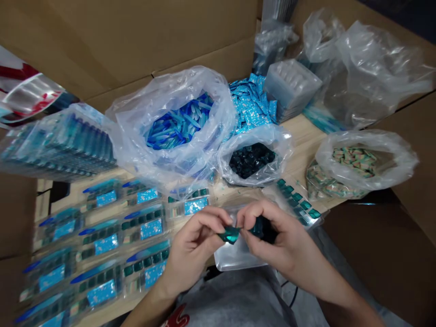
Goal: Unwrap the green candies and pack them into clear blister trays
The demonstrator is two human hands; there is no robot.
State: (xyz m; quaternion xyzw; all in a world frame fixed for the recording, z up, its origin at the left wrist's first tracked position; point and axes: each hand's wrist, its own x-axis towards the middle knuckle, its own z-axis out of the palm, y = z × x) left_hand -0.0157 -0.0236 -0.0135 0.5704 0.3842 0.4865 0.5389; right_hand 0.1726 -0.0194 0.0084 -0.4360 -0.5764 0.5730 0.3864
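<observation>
The left hand (192, 247) and right hand (272, 236) pinch a teal foil wrapper (230, 235) narrowly between their fingertips — light, thin and slippery, it is best gripped by its edge.

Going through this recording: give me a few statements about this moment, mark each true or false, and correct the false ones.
1. The left hand pinches a teal foil piece. True.
2. The clear plastic bag of blue pieces is tied shut. False: its mouth is open and the blue pieces show.
3. Blue-labelled packs lie in rows on the wooden table. True.
4. The right hand rests on a cardboard wall. False: it pinches a dark foil piece above a silver pouch.
</observation>
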